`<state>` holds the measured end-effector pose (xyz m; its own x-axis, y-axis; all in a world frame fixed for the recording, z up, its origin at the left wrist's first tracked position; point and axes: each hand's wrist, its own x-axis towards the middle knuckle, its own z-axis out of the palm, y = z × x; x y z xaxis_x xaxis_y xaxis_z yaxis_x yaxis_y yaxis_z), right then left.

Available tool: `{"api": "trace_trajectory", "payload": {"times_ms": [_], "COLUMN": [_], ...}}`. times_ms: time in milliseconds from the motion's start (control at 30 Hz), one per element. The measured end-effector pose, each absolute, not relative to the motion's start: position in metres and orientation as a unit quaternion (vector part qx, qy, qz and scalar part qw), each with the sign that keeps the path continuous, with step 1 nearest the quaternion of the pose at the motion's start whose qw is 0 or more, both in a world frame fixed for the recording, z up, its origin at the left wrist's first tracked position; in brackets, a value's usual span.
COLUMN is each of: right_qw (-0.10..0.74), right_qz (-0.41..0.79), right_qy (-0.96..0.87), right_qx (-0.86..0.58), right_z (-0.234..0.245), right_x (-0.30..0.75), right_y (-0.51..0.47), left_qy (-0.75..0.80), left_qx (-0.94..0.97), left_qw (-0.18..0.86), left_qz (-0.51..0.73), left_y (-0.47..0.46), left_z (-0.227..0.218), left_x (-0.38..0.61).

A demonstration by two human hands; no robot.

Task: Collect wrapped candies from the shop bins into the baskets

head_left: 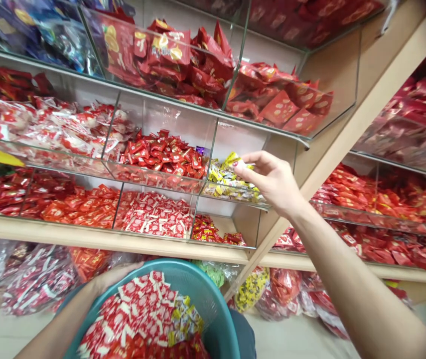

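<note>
My right hand (270, 180) reaches into a clear shelf bin of yellow wrapped candies (222, 177), its fingers pinched on a few of them. My left hand (113, 275) grips the far rim of a teal plastic basket (213, 299) held low in front of me. The basket holds red-and-white wrapped candies (138, 314), some yellow ones (185, 319) and red ones.
Clear acrylic bins on wooden shelves hold red candies (164, 154), red-and-white candies (153, 214) and large red packets (183, 60). Bagged sweets (37, 279) lie under the bottom shelf. More red candy bins (384, 199) fill the shelf at right.
</note>
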<state>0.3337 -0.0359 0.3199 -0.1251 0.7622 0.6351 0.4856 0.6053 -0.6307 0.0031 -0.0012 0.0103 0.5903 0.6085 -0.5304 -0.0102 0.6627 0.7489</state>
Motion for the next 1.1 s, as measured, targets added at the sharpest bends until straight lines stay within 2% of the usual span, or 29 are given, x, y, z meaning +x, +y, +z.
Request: {"api": "trace_trajectory", "payload": {"times_ms": [67, 133, 267, 367, 467, 700, 933, 1100], "right_qw": [0.521, 0.493, 0.395, 0.289, 0.207, 0.114, 0.102, 0.117], "right_qz": [0.196, 0.278, 0.427, 0.371, 0.325, 0.297, 0.372, 0.327], "right_qy": [-0.717, -0.704, -0.677, -0.715, -0.761, -0.808, -0.734, -0.7], "right_qx": [-0.42, -0.429, -0.451, -0.517, -0.522, -0.496, -0.559, -0.624], "right_z": [0.302, 0.265, 0.142, 0.054, 0.004, -0.012, -0.021, -0.029], "right_x": [0.327, 0.32, 0.31, 0.307, 0.306, 0.303, 0.299, 0.295], "right_y": [-0.06, -0.079, -0.096, -0.098, -0.096, -0.09, -0.087, -0.092], "left_qy": [0.439, 0.451, 0.456, 0.472, 0.475, 0.497, 0.494, 0.49], "left_qx": [0.365, 0.361, 0.356, 0.361, 0.366, 0.366, 0.373, 0.397], "left_qw": [0.797, 0.793, 0.789, 0.778, 0.774, 0.758, 0.755, 0.746], "left_qz": [0.198, 0.195, 0.207, 0.206, 0.203, 0.21, 0.214, 0.215], "left_y": [-0.001, 0.0, 0.003, 0.005, 0.005, 0.006, 0.007, 0.008], "left_z": [0.01, 0.009, 0.005, 0.001, 0.0, 0.003, -0.001, 0.0], "left_x": [0.003, 0.003, 0.003, 0.003, 0.002, 0.001, 0.002, 0.002]}}
